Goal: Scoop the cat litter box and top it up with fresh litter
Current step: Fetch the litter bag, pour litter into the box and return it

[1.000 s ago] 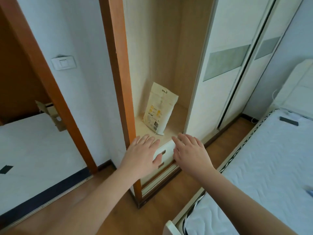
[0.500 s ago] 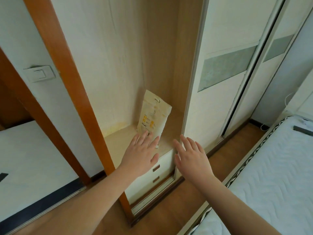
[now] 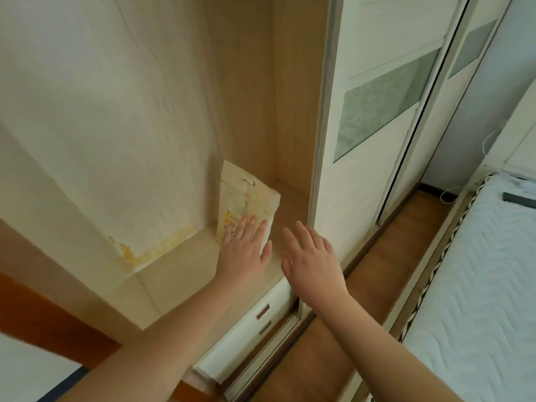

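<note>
A cream paper litter bag with yellow print (image 3: pixel 246 204) stands upright at the back of the pale wooden wardrobe shelf (image 3: pixel 179 271), leaning against the left inner wall near the rear corner. The person's left hand (image 3: pixel 246 248) reaches over the shelf with fingers straight and spread, its fingertips in front of the bag's lower edge, gripping nothing; whether they touch the bag cannot be told. The right hand (image 3: pixel 311 256) hovers just beside it near the shelf's front right edge, fingers likewise extended and released, beside the white sliding wardrobe door with a frosted panel (image 3: pixel 374 111).
</note>
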A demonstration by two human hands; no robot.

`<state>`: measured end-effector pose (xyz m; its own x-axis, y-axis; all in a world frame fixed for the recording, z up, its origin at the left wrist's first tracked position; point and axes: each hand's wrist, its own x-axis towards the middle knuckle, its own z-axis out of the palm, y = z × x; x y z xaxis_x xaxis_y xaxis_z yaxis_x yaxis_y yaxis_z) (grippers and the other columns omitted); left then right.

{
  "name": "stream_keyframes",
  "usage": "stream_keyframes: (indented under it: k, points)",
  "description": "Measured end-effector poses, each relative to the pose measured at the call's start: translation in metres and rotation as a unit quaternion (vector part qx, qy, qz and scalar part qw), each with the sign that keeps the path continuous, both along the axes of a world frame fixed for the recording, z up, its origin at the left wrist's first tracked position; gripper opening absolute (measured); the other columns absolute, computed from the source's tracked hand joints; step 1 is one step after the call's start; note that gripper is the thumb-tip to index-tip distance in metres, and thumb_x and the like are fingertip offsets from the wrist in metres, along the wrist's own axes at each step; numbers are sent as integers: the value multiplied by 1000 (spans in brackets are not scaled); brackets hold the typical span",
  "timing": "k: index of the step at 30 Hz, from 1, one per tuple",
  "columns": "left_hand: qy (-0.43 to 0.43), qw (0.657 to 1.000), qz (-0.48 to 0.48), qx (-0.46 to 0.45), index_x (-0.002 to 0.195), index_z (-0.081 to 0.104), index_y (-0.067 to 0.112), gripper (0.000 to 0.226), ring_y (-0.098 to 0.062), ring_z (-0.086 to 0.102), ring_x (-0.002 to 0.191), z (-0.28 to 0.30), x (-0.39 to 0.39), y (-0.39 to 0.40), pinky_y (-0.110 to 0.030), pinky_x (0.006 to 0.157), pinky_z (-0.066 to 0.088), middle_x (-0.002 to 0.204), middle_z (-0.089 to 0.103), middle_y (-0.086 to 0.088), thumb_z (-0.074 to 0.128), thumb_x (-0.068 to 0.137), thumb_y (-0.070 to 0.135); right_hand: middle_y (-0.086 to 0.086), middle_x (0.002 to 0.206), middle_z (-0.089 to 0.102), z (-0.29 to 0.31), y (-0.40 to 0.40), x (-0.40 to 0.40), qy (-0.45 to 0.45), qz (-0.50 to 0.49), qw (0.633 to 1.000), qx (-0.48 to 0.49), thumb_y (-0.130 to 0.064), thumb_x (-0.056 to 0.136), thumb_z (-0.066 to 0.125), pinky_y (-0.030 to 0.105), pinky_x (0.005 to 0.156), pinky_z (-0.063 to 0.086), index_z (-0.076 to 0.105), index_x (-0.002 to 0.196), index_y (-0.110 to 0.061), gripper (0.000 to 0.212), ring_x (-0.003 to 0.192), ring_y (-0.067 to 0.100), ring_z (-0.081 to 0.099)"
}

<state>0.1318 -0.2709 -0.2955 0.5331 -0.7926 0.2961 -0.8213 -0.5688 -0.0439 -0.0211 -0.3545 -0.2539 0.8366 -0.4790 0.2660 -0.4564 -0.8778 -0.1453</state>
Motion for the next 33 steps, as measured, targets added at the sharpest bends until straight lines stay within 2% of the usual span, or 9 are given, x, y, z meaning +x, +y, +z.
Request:
stream_keyframes:
  k: [5, 8, 11, 15, 20, 22, 27, 30, 33]
  points:
    - [17, 999, 38, -9, 147, 39, 19, 59, -23, 31, 145, -14, 62, -58, -48, 117, 21, 150, 44, -5, 20, 96, 41, 13, 142, 48, -16, -33, 57, 1, -25, 999, 33, -25, 83, 67, 43, 101, 44, 49, 137, -14, 59, 129, 31, 48]
    - [20, 999, 29, 35, 153, 25, 20, 64, -21, 19, 149, -21, 100, -89, -47, 121, 12, 158, 32, -3, 10, 96, 44, 14, 156, 26, -31, -53, 88, 29, -26, 998, 55, -15, 90, 58, 40, 112, 30, 28, 149, -15, 67, 143, 31, 27]
    - [-33, 995, -29, 90, 155, 20, 18, 63, -21, 14, 150, -25, 140, -113, -48, 121, 8, 161, 25, -5, 17, 98, 45, 16, 151, 36, -50, -72, 112, 26, -46, 997, 62, -13, 85, 63, 41, 110, 35, 37, 145, -13, 64, 139, 32, 35]
    - [-121, 982, -84, 118, 149, 35, 10, 63, -23, 29, 145, -31, 197, -126, -49, 119, 15, 152, 42, -8, 33, 95, 43, 17, 143, 46, -72, -90, 150, 18, -51, 996, 68, -17, 81, 69, 44, 106, 41, 46, 140, -8, 64, 132, 33, 45]
    - [-164, 959, -94, 212, 155, 10, 10, 75, -23, 8, 151, -36, 263, -141, -52, 120, 0, 161, 21, -9, 26, 96, 53, 12, 161, 8, -88, -109, 205, 48, -40, 992, 109, -22, 99, 44, 40, 119, 14, 5, 153, -10, 68, 148, 28, 10]
    - [-193, 949, -109, 225, 155, 4, 8, 83, -24, 3, 151, -36, 282, -147, -54, 119, -1, 163, 16, -10, 31, 94, 58, 10, 161, 0, -85, -116, 228, 53, -33, 992, 108, -25, 100, 42, 38, 119, 9, -6, 152, -11, 72, 148, 26, 4]
    - [-197, 941, -116, 250, 155, 4, 9, 99, -26, 6, 151, -33, 328, -163, -56, 119, 4, 163, 13, -12, 53, 85, 59, 11, 158, 14, -82, -127, 290, 25, -25, 995, 89, -23, 97, 49, 36, 117, 17, 3, 151, -8, 72, 146, 26, 15]
    - [-145, 950, -106, 255, 155, 3, 12, 101, -25, 6, 151, -34, 336, -178, -50, 121, 0, 163, 11, -11, 65, 82, 45, 13, 156, 17, -85, -137, 315, 35, -69, 988, 132, -19, 96, 49, 35, 115, 22, 8, 150, -7, 69, 145, 27, 18]
    - [-114, 954, -96, 262, 155, 6, 14, 94, -25, 7, 150, -41, 343, -188, -47, 121, -5, 161, 18, -10, 66, 84, 26, 14, 148, 33, -89, -151, 329, 58, -123, 981, 141, -17, 97, 41, 36, 105, 36, 15, 148, -7, 58, 132, 28, 39]
